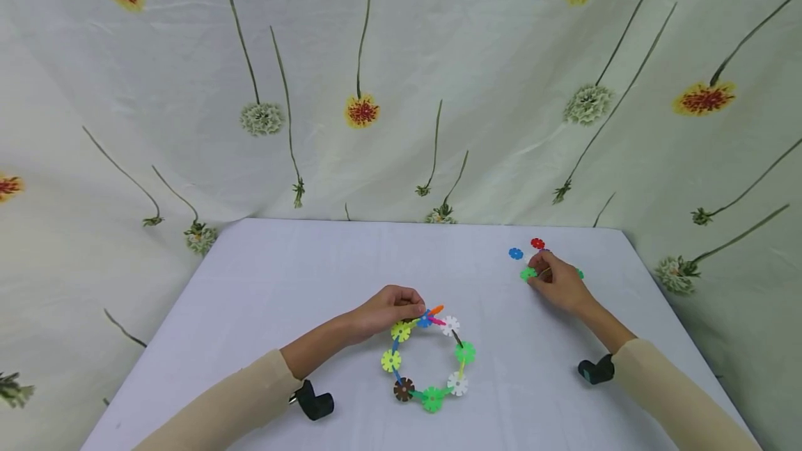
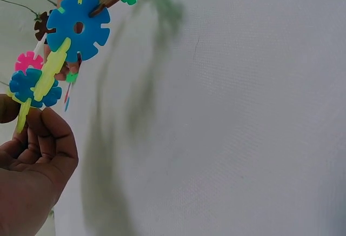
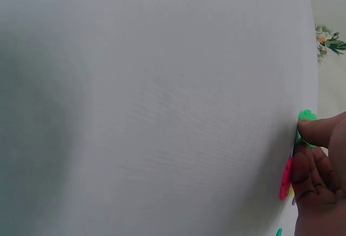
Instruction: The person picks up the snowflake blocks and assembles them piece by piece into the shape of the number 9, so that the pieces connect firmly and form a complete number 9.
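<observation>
My left hand (image 1: pixel 391 310) pinches the top left of a ring of interlocked flower-shaped plastic discs (image 1: pixel 432 399), held upright above the table. In the left wrist view, a yellow disc (image 2: pixel 24 114) is between the left thumb and fingers, joined to a blue disc (image 2: pixel 24 87). A larger-looking blue disc (image 2: pixel 81 28) stands nearer that camera. At the far right, my right hand (image 1: pixel 560 287) pinches a green flower disc (image 3: pixel 307 115) between thumb and fingers, close to the table. Its fingers partly cover other loose discs, among them a pink-red one (image 3: pixel 286 179).
A red disc (image 1: pixel 537 243) and a blue disc (image 1: pixel 516 253) lie just beyond the right hand on the white-covered table (image 1: pixel 301 263). Another green piece (image 1: pixel 579 273) shows behind that hand. A flower-print cloth (image 1: pixel 401 159) hangs behind the table's back edge.
</observation>
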Motion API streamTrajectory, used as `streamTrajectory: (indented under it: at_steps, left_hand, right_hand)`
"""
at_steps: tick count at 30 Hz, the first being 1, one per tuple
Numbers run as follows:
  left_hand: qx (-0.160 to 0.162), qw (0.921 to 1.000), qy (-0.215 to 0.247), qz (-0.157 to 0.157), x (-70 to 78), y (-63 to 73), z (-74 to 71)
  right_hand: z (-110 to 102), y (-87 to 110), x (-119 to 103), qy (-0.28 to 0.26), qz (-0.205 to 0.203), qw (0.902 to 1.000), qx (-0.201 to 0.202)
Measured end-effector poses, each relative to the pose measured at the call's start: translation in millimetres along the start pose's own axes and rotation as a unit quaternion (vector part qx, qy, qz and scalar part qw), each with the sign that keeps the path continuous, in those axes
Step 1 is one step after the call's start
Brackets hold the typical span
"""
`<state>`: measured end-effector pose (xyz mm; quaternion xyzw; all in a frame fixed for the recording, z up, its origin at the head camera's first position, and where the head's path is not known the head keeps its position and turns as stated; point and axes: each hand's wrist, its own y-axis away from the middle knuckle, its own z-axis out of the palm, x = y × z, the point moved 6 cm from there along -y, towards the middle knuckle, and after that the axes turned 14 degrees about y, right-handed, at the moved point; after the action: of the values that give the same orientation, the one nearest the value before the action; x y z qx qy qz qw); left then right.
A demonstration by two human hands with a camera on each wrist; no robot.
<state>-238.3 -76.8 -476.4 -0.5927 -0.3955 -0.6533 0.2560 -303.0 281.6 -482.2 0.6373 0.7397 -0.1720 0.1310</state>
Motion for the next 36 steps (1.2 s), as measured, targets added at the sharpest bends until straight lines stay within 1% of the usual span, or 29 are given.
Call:
streamTrajectory:
  at_steps: [2,6,12,17,21,24,28,32,36]
  left_hand:
    - [0.000,1.0000,0.001,0.001,0.5,1.4,0.2]
    - [0.000,1.0000,0.003,-0.001,0.5,3.3,0.2]
    - [-0.002,1.0000,0.008,-0.003,-1.2,4.7,-0.6]
    - [0.000,1.0000,0.007,-0.005,-0.5,5.7,-1.1]
    - [0.002,1.0000,0.006,-0.003,1.3,6.1,-1.6]
    - [0.003,1.0000,0.004,-0.001,2.1,5.6,-0.9]
    - [0.003,1.0000,0.004,-0.003,1.4,4.7,0.0]
    - [-0.001,1.0000,0.004,-0.003,0.6,3.2,0.9]
    - [-0.002,1.0000,0.000,-0.001,0.2,1.5,0.7]
  right_hand:
    - [-0.2,0.6,-0.6,-0.003,-0.012,0.9999,0.009]
    - [-1.0,1.8,-1.5,0.000,-0.020,0.9996,0.021]
    - [-1.3,3.7,-3.3,-0.005,-0.019,0.9994,0.028]
    - [-2.2,5.4,-7.7,-0.019,-0.015,0.9992,0.033]
    - [-1.4,6.6,-12.0,-0.031,-0.002,0.9992,0.027]
    - [-1.2,8.0,-16.5,-0.046,-0.003,0.9987,0.022]
    - [0.4,10.0,-23.8,-0.081,-0.009,0.9967,0.007]
    - [2.3,12.9,-33.9,-0.124,-0.019,0.9920,-0.014]
    - [4.3,16.8,-46.4,-0.165,-0.027,0.9853,-0.037]
